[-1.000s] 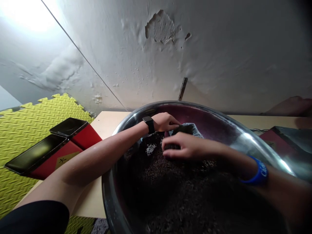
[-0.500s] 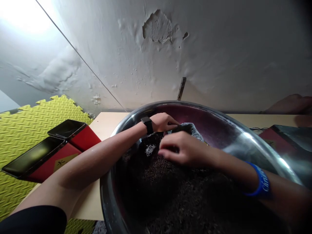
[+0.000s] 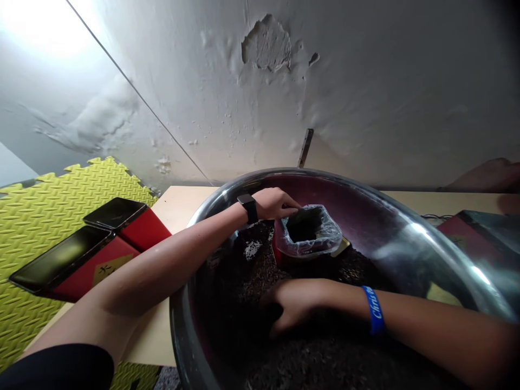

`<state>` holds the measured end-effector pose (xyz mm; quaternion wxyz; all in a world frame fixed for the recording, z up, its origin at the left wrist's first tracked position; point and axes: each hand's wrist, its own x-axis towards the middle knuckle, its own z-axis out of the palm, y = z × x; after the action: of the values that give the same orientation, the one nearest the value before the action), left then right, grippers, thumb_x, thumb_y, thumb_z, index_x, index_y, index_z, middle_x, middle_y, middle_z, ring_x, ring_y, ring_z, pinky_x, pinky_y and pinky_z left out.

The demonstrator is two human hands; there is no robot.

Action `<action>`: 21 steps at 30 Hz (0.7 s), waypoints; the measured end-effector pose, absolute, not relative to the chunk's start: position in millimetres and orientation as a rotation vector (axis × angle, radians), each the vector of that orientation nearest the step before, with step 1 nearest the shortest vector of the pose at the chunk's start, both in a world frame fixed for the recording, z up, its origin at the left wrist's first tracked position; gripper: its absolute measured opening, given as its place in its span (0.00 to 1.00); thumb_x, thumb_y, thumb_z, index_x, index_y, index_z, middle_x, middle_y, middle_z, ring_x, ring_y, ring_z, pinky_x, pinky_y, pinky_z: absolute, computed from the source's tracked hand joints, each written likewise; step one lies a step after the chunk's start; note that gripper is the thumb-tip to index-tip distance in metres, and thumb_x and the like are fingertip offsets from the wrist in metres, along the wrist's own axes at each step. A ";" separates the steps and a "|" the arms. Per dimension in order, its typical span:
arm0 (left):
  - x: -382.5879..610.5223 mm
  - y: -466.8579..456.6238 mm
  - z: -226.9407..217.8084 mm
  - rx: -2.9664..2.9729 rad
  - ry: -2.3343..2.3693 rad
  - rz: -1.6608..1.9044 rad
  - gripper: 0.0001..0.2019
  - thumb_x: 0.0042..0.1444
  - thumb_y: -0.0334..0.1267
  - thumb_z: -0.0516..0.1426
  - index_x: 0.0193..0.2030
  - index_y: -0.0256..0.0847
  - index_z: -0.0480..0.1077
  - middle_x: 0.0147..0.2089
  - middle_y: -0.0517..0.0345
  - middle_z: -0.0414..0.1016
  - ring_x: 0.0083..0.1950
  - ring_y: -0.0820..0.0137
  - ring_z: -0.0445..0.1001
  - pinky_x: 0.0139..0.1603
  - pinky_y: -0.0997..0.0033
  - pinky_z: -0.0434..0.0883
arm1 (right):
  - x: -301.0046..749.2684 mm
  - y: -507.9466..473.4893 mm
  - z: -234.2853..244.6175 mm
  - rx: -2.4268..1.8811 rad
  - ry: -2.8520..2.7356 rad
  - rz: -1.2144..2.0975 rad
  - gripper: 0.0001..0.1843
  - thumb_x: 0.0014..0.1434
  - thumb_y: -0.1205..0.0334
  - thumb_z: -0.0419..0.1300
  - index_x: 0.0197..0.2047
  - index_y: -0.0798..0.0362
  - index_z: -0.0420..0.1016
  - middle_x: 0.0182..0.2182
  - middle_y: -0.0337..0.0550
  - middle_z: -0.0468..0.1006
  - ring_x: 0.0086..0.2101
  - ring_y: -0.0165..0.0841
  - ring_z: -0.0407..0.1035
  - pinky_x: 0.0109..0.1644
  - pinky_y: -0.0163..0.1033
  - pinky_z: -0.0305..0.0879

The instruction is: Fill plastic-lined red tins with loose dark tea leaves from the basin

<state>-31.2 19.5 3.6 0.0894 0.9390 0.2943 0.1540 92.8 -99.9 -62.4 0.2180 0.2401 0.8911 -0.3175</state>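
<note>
A large shiny metal basin (image 3: 426, 230) holds a bed of dark, dry loose leaves (image 3: 309, 360) that look like tea. Toward its far side stands a red tin (image 3: 284, 260) lined with a clear plastic bag (image 3: 329, 233) folded over the rim. My left hand (image 3: 276, 205), below a black watch, pinches the bag-covered rim at the tin's back left corner. In front of the tin, my right hand (image 3: 296, 303) reaches down into the leaves. Its thumb and fingers are apart, but the fingertips are hidden in shadow and leaves. A blue wristband (image 3: 372, 310) circles that wrist.
Two red tins with black lids (image 3: 116, 214) lie to the left by a yellow foam mat (image 3: 73, 189). Another dark red box (image 3: 467, 230) shows beyond the basin's right rim. The pale table (image 3: 162, 216) runs under the basin, against a peeling wall (image 3: 182, 81).
My right hand has dropped from in front of the tin's mouth down into the leaves, uncovering the tin and its bag. My left hand keeps its hold on the rim.
</note>
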 end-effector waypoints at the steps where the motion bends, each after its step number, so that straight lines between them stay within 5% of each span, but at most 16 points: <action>1: -31.0 19.5 3.5 2.790 0.875 0.459 0.15 0.55 0.41 0.52 0.47 0.43 0.71 0.41 0.55 0.75 0.38 0.73 0.71 0.39 0.75 0.64 | 91.3 -102.2 -59.0 0.614 2.452 -0.873 0.32 0.45 0.42 0.57 0.48 0.53 0.70 0.36 0.45 0.74 0.30 0.33 0.66 0.28 0.36 0.59; 7: -32.5 20.4 1.1 2.823 0.836 0.488 0.15 0.56 0.42 0.51 0.47 0.45 0.71 0.42 0.56 0.75 0.39 0.71 0.71 0.39 0.74 0.64 | 91.5 -105.4 -14.9 0.401 2.723 -0.924 0.16 0.54 0.51 0.52 0.38 0.52 0.74 0.27 0.38 0.74 0.25 0.26 0.62 0.26 0.31 0.54; 12: -32.6 15.3 4.4 2.836 0.823 0.503 0.15 0.56 0.43 0.50 0.47 0.45 0.71 0.42 0.56 0.75 0.39 0.70 0.71 0.39 0.73 0.64 | 109.0 -85.8 35.9 0.574 2.964 -1.007 0.14 0.58 0.55 0.50 0.37 0.54 0.72 0.30 0.39 0.74 0.29 0.26 0.65 0.33 0.31 0.57; 21: -30.2 17.4 4.2 2.795 0.844 0.496 0.14 0.55 0.40 0.51 0.46 0.43 0.72 0.40 0.56 0.76 0.37 0.71 0.71 0.37 0.74 0.63 | 146.5 -36.1 20.5 1.178 2.940 -0.034 0.15 0.55 0.53 0.51 0.32 0.53 0.74 0.32 0.45 0.74 0.31 0.35 0.66 0.31 0.37 0.54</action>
<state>-30.2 17.4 4.2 0.0900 0.9400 0.2839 0.1668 146.5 -36.1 20.5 -0.0130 0.3719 0.9281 -0.0108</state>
